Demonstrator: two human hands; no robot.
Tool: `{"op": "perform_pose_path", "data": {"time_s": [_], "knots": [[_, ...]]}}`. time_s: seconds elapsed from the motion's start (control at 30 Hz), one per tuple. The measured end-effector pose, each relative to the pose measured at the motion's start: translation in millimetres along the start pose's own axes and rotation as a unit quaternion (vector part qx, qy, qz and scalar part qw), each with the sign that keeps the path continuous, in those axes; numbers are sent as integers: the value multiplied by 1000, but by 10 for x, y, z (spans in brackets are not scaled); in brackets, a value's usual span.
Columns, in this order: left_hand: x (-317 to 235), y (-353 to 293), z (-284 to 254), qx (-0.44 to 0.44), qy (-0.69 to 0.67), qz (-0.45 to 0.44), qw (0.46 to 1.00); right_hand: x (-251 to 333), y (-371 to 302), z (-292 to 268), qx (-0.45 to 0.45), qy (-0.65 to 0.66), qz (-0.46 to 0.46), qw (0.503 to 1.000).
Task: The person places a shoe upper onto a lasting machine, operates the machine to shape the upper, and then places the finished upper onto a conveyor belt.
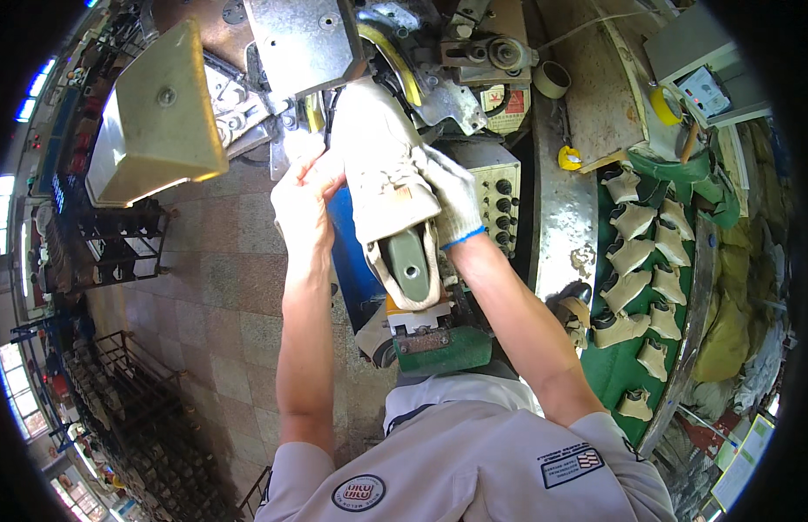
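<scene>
A cream shoe upper (382,161) sits over a green shoe last (409,265), its toe pointing into the machine (304,43) and its open heel end toward me. My left hand (305,196), bare, is closed at the upper's left edge near the toe, thumb and fingers pinched together. Bright glare washes out part of those fingers. Against the right side of the upper, my right hand (454,196) in a white glove with a blue cuff is wrapped round it near the laces. Some of its fingers are hidden behind the shoe.
A lamp-like beige housing (156,113) hangs at the left. Right of the shoe is a control panel (498,204) with black knobs. Several cream uppers (626,283) lie on a green-covered table (630,352). A tape roll (552,79) rests near the machine. Racks (117,244) stand far left.
</scene>
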State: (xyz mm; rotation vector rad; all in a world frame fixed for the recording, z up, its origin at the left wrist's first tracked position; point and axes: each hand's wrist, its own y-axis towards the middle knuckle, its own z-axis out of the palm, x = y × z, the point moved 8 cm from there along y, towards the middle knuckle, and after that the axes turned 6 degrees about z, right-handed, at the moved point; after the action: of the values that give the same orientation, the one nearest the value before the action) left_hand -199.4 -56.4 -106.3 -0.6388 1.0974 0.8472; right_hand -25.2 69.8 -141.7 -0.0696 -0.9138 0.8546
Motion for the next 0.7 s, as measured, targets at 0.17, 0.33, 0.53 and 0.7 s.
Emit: {"op": "perform_pose_path", "data": {"time_s": [0.17, 0.33, 0.53, 0.7], "knots": [[333, -317, 44, -60, 5, -95, 994, -231, 197, -138, -48, 27, 0, 998], [774, -547, 131, 35, -145, -192, 970, -274, 182, -133, -75, 34, 22, 996], [1064, -458, -10, 30, -86, -159, 983, -272, 205, -138, -93, 32, 50, 994], [1095, -511, 169, 73, -157, -188, 967, -257, 219, -330, -83, 12, 3, 996]]}}
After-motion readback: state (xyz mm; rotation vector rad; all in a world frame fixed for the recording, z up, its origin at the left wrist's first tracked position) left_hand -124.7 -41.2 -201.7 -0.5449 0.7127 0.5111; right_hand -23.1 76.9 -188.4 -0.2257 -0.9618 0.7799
